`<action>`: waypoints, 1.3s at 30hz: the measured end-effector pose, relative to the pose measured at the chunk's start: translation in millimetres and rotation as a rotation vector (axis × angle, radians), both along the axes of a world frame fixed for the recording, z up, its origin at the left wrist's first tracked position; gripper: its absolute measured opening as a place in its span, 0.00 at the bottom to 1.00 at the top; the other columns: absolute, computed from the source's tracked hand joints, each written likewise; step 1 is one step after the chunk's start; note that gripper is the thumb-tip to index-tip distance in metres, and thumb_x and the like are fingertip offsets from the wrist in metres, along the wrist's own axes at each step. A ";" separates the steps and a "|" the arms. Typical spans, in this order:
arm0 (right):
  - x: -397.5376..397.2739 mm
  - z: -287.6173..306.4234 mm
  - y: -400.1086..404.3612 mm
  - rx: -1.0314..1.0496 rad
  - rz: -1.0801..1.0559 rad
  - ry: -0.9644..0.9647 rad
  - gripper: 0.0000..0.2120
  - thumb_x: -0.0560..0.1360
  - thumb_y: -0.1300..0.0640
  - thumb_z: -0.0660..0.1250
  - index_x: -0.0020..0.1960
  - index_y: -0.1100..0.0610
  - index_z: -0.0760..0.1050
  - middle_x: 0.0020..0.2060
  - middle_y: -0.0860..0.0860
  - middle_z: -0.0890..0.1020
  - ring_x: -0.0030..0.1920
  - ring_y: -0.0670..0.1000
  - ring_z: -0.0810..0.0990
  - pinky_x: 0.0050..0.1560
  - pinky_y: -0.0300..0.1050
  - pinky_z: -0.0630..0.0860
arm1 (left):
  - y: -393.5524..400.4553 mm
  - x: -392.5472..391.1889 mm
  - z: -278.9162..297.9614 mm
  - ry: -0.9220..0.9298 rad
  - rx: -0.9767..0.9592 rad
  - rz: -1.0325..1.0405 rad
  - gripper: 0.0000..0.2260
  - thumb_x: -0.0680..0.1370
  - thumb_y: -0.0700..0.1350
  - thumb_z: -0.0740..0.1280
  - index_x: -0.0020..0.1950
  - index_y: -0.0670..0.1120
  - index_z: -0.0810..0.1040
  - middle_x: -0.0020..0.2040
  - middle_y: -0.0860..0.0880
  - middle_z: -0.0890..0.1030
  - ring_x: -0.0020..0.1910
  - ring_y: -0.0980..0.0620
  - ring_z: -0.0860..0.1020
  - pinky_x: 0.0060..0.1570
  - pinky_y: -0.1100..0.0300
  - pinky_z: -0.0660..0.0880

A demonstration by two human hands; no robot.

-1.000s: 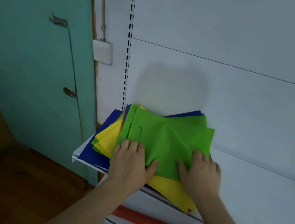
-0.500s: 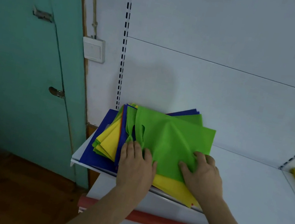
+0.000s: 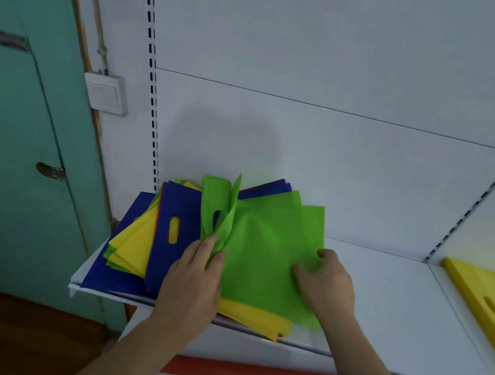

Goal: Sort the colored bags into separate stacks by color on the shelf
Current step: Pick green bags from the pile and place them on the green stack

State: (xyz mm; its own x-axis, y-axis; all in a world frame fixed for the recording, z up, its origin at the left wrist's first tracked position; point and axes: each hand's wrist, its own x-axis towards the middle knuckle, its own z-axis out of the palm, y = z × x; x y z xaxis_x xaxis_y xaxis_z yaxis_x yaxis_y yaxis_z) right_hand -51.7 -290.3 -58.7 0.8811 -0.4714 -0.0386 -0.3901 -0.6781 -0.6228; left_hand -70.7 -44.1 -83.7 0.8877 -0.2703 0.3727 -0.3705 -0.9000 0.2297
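Green bag (image 3: pixel 263 256) atop mixed pile, handle edge crumpled upward

Two bare forearms are showing from the bottom edge, with no sleeves reaching them. The left hand (image 3: pixel 190 279) and the right hand (image 3: pixel 326 287) are wearing no gloves, rings, watch or bracelet; the fingernails are looking short and unpainted.
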 end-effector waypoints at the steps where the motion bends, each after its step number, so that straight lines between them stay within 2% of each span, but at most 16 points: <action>1: 0.6 0.6 -1.7 0.004 -0.005 -0.030 0.31 0.75 0.48 0.72 0.75 0.55 0.70 0.64 0.58 0.81 0.64 0.62 0.79 0.62 0.53 0.77 | 0.2 0.2 -0.6 -0.026 -0.011 -0.026 0.20 0.81 0.41 0.69 0.74 0.42 0.76 0.79 0.44 0.68 0.77 0.44 0.67 0.70 0.47 0.75; 7: 10.8 8.0 -21.5 0.112 -0.049 -0.102 0.28 0.75 0.56 0.71 0.75 0.54 0.71 0.59 0.54 0.84 0.59 0.59 0.81 0.50 0.47 0.72 | 4.2 0.6 -1.5 -0.099 -0.093 -0.147 0.16 0.80 0.42 0.70 0.68 0.42 0.81 0.76 0.47 0.72 0.74 0.48 0.71 0.67 0.52 0.77; 11: 11.0 6.9 -28.5 0.105 -0.046 -0.136 0.27 0.75 0.62 0.66 0.73 0.52 0.73 0.56 0.51 0.85 0.53 0.56 0.81 0.49 0.47 0.75 | 2.7 2.8 6.2 -0.111 -0.294 -0.023 0.13 0.79 0.38 0.71 0.65 0.42 0.81 0.72 0.46 0.75 0.72 0.47 0.73 0.70 0.51 0.75; 13: 10.7 1.4 -31.5 0.102 -0.057 -0.168 0.29 0.74 0.63 0.66 0.75 0.54 0.71 0.53 0.50 0.85 0.53 0.57 0.81 0.50 0.48 0.74 | 0.6 9.6 14.6 -0.010 -0.408 0.106 0.21 0.77 0.36 0.73 0.70 0.44 0.76 0.73 0.45 0.73 0.73 0.45 0.71 0.70 0.50 0.73; 15: 10.0 -3.2 -36.0 0.081 -0.051 -0.172 0.28 0.75 0.63 0.66 0.75 0.55 0.72 0.45 0.49 0.85 0.49 0.57 0.80 0.48 0.48 0.74 | 2.5 21.5 24.8 0.202 -0.563 0.216 0.30 0.75 0.38 0.73 0.75 0.48 0.68 0.68 0.48 0.75 0.64 0.47 0.77 0.58 0.52 0.78; 17: 10.4 -6.6 -42.0 0.052 -0.022 -0.150 0.15 0.76 0.61 0.66 0.61 0.54 0.82 0.37 0.49 0.83 0.41 0.53 0.80 0.41 0.46 0.75 | 4.7 33.5 33.9 0.382 -0.661 0.271 0.32 0.74 0.41 0.74 0.75 0.52 0.64 0.57 0.52 0.79 0.48 0.51 0.80 0.41 0.56 0.76; 18: 10.0 -8.1 -44.9 0.035 -0.010 -0.149 0.10 0.77 0.60 0.66 0.53 0.54 0.84 0.35 0.49 0.82 0.38 0.52 0.79 0.37 0.45 0.74 | 5.6 39.2 36.8 0.427 -0.677 0.290 0.31 0.74 0.42 0.74 0.74 0.53 0.65 0.53 0.54 0.79 0.46 0.51 0.80 0.41 0.56 0.76; 20: 8.7 -11.5 -50.8 0.006 -0.017 -0.188 0.07 0.79 0.59 0.65 0.47 0.54 0.82 0.34 0.48 0.80 0.39 0.55 0.79 0.36 0.47 0.70 | 7.5 49.7 40.2 0.484 -0.726 0.360 0.29 0.73 0.44 0.75 0.70 0.51 0.67 0.49 0.56 0.77 0.48 0.49 0.79 0.48 0.53 0.78; 22: 6.8 -14.1 -57.2 0.006 -0.052 -0.242 0.05 0.80 0.58 0.65 0.47 0.53 0.78 0.35 0.45 0.78 0.41 0.58 0.77 0.39 0.49 0.67 | 7.3 58.0 42.9 0.532 -0.754 0.421 0.29 0.73 0.45 0.76 0.70 0.46 0.68 0.48 0.56 0.73 0.46 0.51 0.75 0.49 0.53 0.75; 24: 4.9 -14.9 -61.1 0.035 -0.074 -0.307 0.02 0.81 0.56 0.66 0.50 0.51 0.77 0.37 0.42 0.77 0.43 0.56 0.76 0.43 0.47 0.66 | 6.4 63.9 43.9 0.575 -0.729 0.427 0.20 0.74 0.43 0.76 0.62 0.42 0.72 0.50 0.51 0.77 0.43 0.51 0.76 0.48 0.51 0.78; 26: 1.9 -12.9 -63.0 0.058 -0.074 -0.403 0.01 0.82 0.53 0.67 0.52 0.49 0.76 0.39 0.40 0.78 0.43 0.54 0.76 0.44 0.47 0.66 | 5.8 66.6 43.0 0.593 -0.739 0.380 0.09 0.75 0.38 0.73 0.53 0.39 0.78 0.50 0.44 0.82 0.44 0.45 0.81 0.49 0.47 0.82; 28: -2.0 -8.2 -64.3 0.077 -0.061 -0.527 0.02 0.83 0.52 0.67 0.52 0.47 0.74 0.39 0.41 0.80 0.41 0.50 0.78 0.40 0.47 0.67 | 5.0 66.0 41.7 0.563 -0.802 0.313 0.04 0.77 0.37 0.70 0.50 0.39 0.82 0.47 0.42 0.85 0.47 0.41 0.83 0.51 0.43 0.82; 30: -5.9 -2.1 -64.3 0.112 -0.055 -0.617 0.03 0.84 0.51 0.66 0.53 0.45 0.72 0.38 0.43 0.81 0.39 0.43 0.78 0.37 0.44 0.68 | 4.6 65.6 42.5 0.452 -0.871 0.272 0.05 0.80 0.41 0.69 0.50 0.40 0.82 0.48 0.41 0.84 0.47 0.41 0.83 0.48 0.43 0.82; 33: -9.3 9.7 -59.3 0.194 -0.069 -0.697 0.05 0.84 0.45 0.65 0.53 0.43 0.69 0.37 0.44 0.81 0.39 0.42 0.78 0.35 0.46 0.67 | 4.2 69.0 52.2 0.201 -1.004 0.194 0.04 0.82 0.43 0.68 0.48 0.48 0.78 0.49 0.45 0.81 0.46 0.46 0.80 0.41 0.52 0.75; 36: -11.4 15.5 -52.0 0.273 -0.038 -0.748 0.09 0.80 0.38 0.64 0.54 0.41 0.70 0.39 0.42 0.82 0.38 0.45 0.79 0.35 0.48 0.71 | 6.1 69.7 64.6 0.060 -1.156 0.102 0.14 0.81 0.39 0.70 0.56 0.58 0.75 0.52 0.60 0.83 0.52 0.62 0.81 0.49 0.60 0.75; 39: -12.2 8.4 -48.3 0.346 0.028 -0.746 0.12 0.77 0.38 0.66 0.56 0.42 0.72 0.42 0.44 0.83 0.40 0.46 0.82 0.39 0.52 0.77 | 11.2 70.2 66.2 0.022 -1.258 0.055 0.19 0.81 0.39 0.72 0.64 0.57 0.71 0.56 0.57 0.85 0.56 0.60 0.82 0.54 0.60 0.77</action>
State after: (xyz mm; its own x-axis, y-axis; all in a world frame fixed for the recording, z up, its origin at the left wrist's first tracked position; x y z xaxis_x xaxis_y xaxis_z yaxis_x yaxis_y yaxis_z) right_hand -63.8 -338.7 -50.3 0.7440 -0.5174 0.4229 0.2234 -0.4039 -0.8871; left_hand -0.5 -32.9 -17.5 0.8959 0.2973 0.3301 -0.3248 -0.0685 0.9433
